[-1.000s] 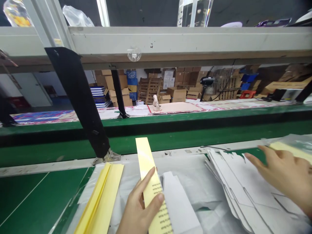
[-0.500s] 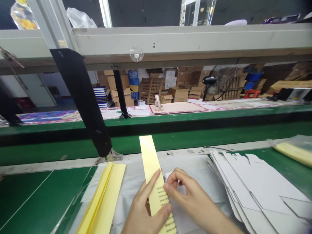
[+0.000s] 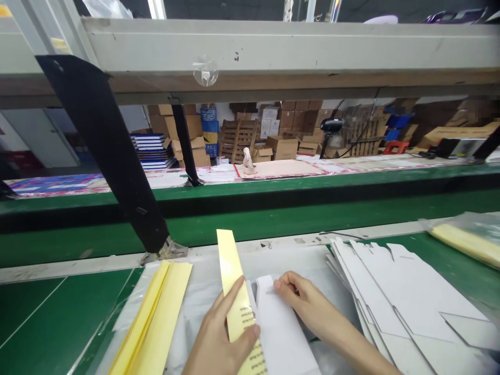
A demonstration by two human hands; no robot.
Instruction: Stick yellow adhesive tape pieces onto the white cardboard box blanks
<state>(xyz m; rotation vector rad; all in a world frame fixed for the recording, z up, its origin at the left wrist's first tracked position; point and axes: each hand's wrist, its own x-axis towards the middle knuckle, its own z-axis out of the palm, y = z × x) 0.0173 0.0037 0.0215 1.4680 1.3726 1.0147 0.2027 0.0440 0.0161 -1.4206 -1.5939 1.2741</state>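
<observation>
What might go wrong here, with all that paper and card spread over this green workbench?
The glossy yellow printed strip is held only low down by the left hand, so its free end might bend or crease. The right hand presses a folded white card that could slip on the plastic sheet beneath. The fanned stack of white die-cut card lies loose nearby and might get knocked.

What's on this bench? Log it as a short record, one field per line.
left hand: the left hand grips a printed yellow strip
right hand: the right hand touches a folded white card
left of hands: a stack of yellow strips
right of hands: a pile of die-cut white cards
far right: a plastic bag of yellow strips
background: cardboard boxes
</observation>
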